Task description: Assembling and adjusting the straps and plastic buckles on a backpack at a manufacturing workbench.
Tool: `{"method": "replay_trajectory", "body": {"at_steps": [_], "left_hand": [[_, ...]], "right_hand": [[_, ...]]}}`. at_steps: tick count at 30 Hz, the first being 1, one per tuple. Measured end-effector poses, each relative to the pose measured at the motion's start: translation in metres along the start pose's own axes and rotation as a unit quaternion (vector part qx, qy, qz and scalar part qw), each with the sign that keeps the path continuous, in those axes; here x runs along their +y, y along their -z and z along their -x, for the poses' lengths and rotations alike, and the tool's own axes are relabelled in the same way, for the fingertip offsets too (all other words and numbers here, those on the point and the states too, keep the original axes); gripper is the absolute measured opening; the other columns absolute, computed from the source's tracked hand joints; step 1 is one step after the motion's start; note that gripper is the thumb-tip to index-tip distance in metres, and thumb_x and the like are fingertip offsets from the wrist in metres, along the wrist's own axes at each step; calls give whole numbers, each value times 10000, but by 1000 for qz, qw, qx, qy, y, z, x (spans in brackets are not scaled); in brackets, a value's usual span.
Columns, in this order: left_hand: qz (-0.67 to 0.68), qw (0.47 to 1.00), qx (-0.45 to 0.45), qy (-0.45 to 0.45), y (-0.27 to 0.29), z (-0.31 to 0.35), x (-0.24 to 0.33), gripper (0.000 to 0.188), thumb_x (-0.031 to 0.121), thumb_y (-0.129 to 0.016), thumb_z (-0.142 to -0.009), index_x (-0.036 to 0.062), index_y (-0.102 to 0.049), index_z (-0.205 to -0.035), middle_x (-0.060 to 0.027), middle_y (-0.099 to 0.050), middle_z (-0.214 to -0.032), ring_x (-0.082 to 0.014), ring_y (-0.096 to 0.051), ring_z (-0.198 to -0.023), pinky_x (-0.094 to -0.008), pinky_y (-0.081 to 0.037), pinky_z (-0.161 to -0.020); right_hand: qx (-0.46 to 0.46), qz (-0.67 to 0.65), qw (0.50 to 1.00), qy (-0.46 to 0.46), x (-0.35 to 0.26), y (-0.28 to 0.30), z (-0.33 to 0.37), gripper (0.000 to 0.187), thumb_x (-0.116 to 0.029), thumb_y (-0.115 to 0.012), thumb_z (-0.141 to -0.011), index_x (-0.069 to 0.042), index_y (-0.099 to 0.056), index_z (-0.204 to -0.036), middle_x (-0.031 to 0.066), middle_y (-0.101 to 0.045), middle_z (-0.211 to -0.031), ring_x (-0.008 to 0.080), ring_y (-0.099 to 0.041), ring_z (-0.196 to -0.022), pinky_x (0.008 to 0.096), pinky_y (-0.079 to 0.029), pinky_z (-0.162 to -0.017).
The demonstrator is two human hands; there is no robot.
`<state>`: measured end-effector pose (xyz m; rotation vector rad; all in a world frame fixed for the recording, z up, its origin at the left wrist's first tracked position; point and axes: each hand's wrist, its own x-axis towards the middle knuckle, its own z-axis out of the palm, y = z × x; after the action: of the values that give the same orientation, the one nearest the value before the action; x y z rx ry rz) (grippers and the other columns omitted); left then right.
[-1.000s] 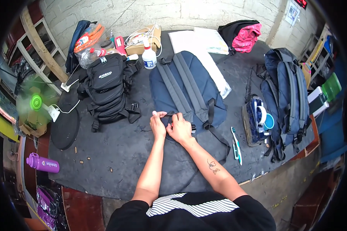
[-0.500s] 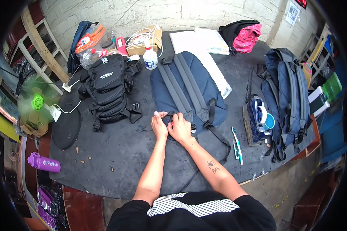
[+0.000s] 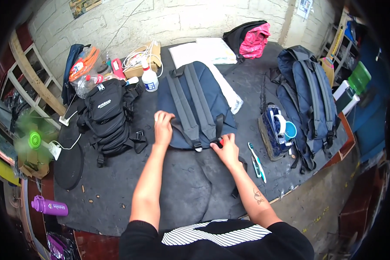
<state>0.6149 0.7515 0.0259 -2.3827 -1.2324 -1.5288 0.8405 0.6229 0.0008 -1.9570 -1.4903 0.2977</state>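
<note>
A dark blue backpack point(image 3: 225, 104) lies on the black table with its two grey shoulder straps point(image 3: 196, 97) facing up. My left hand point(image 3: 163, 126) is at its lower left edge, fingers curled onto the fabric. At the lower right corner, my right hand point(image 3: 228, 151) is closed around a small red thing, mostly hidden by the fingers, so I cannot tell its kind. Its fingertips are close to the bag's bottom edge and a black strap end. Loose black webbing hangs from that corner beneath my right forearm. Right of that hand lies a teal and white toothbrush point(image 3: 257, 163).
A black multi-pocket bag point(image 3: 108, 117) is at left, with a white spray bottle point(image 3: 150, 80) behind it. On the right are a clear-sided blue case point(image 3: 271, 138) with tape rolls and another dark backpack point(image 3: 310, 95). A purple bottle point(image 3: 50, 206) and a blurred green fan point(image 3: 34, 140) are far left.
My hands were together at the backpack's bottom edge. Now they are apart, the left at the left edge and the right at the lower right corner. The view has shifted too.
</note>
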Motion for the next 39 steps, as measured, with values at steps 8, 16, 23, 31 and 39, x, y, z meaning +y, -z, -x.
{"method": "replay_trajectory", "body": {"at_steps": [8, 16, 23, 31, 39], "left_hand": [[-25, 983, 58, 173, 3, 9, 35, 365, -76, -475, -625, 29, -585, -957, -161, -544, -971, -359, -508, -994, -412, -413, -858], [-46, 941, -116, 314, 9, 92, 70, 288, 192, -760, -652, 14, -534, -661, -151, -535, -792, -300, -545, -774, -399, -445, -666], [132, 950, 39, 279, 33, 53, 74, 413, -37, -551, -614, 24, -533, -1023, -128, -505, -981, -228, -531, -898, -314, -439, -795], [244, 752, -164, 590, -22, 44, 7, 511, 206, -726, -732, -87, -518, -1096, -222, -569, -1051, -302, -578, -926, -356, -471, -809], [732, 456, -91, 498, -14, 18, 60, 236, 106, -584, -846, -48, -555, -1023, -217, -601, -1052, -313, -610, -983, -416, -495, -888]], "right_hand": [[-21, -95, 995, -10, 2, -9, 9, 437, -321, -727, -714, -8, -559, -967, 118, -501, -1031, 320, -588, -916, 405, -467, -734], [-95, -349, 928, -85, -9, -22, 9, 335, -284, -675, -770, -7, -532, -893, 171, -623, -731, 341, -629, -741, 408, -474, -672], [-203, -112, 973, -18, -20, -1, 34, 368, -294, -681, -764, -13, -517, -938, 188, -637, -797, 349, -629, -818, 409, -480, -714], [-11, -134, 983, 121, -68, 19, 34, 381, -343, -593, -841, -48, -501, -1064, 148, -556, -991, 328, -593, -880, 408, -472, -723], [-55, -193, 974, 105, -64, -16, 8, 293, -311, -512, -876, -35, -531, -974, 160, -633, -883, 350, -618, -828, 417, -476, -703]]}}
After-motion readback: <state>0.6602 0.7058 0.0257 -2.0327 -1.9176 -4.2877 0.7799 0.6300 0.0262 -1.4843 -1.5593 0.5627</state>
